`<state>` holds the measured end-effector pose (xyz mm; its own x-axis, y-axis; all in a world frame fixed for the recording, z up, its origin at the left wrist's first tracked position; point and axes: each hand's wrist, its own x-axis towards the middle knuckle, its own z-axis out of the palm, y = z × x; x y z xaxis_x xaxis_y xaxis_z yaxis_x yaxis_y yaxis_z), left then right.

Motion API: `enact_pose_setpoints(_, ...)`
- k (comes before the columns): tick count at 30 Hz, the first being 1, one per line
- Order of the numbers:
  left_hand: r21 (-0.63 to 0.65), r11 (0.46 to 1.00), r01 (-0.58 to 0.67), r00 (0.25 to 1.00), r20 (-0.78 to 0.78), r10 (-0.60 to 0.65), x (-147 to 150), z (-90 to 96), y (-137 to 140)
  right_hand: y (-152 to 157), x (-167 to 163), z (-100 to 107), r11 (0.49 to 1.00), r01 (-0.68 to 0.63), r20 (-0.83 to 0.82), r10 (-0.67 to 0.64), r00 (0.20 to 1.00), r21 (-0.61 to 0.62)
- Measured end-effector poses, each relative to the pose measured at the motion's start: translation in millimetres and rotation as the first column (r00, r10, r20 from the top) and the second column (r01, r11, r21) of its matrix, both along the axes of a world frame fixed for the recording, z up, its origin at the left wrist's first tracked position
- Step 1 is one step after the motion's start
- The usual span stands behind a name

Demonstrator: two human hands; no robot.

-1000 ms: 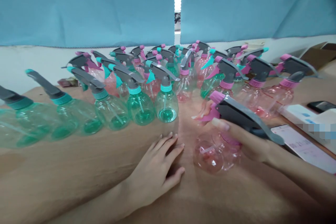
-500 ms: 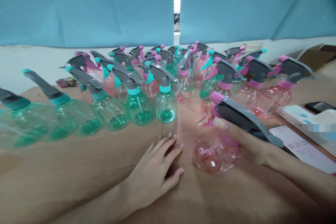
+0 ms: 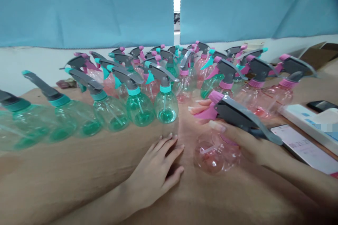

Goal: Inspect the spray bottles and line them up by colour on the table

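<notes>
Spray bottle [image 3: 216,156]: clear pink, round-bellied, grey head, pink nozzle and trigger [image 3: 207,113]. Well in from table's [image 3: 92,175] far edge. Right hand [image 3: 244,140] closed round its neck, fingers at trigger; left hand [image 3: 158,168] flat, loosely spread, holding nothing. Trigger out forward now; squeezed in half a second ago.

The phone [image 3: 306,148] reads 00:21, final digits blurred.
</notes>
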<state>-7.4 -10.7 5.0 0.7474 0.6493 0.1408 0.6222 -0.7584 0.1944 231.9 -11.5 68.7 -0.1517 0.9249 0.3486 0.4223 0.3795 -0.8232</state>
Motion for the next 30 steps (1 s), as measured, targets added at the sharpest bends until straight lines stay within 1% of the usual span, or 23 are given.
enact_pose_setpoints(6,-0.003,1.0,0.002,1.0,-0.023,-0.002,0,0.2,0,-1,0,-5,0.999,0.033,-0.029,-0.033,0.999,-0.001)
enact_pose_setpoints(9,-0.005,1.0,0.003,0.999,-0.033,-0.003,0,-0.1,0,-1,1,-7,1.0,0.03,-0.04,-0.03,0.999,-0.004)
enact_pose_setpoints(12,-0.007,1.0,0.003,1.0,-0.025,-0.003,0,0.0,0,2,3,-7,1.0,-0.003,-0.047,0.002,0.999,-0.022)
enact_pose_setpoints(16,-0.007,1.0,0.01,1.0,-0.018,-0.01,0,0.3,0,5,2,-4,0.995,-0.087,-0.073,0.084,0.994,-0.045)
enact_pose_setpoints(19,-0.011,1.0,0.011,1.0,-0.026,-0.012,0,-0.3,1,5,1,-2,0.993,-0.102,-0.087,0.098,0.991,-0.051)
enact_pose_setpoints(25,-0.001,1.0,0.009,1.0,-0.027,-0.009,0,-1.5,0,3,7,-14,0.996,-0.036,-0.076,0.03,0.997,-0.081)
enact_pose_setpoints(28,0.003,1.0,0.011,1.0,-0.028,-0.011,0,-1.2,0,3,9,-17,0.996,-0.034,-0.073,0.028,0.997,-0.081)
enact_pose_setpoints(30,0.005,1.0,0.01,1.0,-0.026,-0.01,0,-1.3,0,3,7,-16,0.997,-0.037,-0.08,0.031,0.996,-0.071)
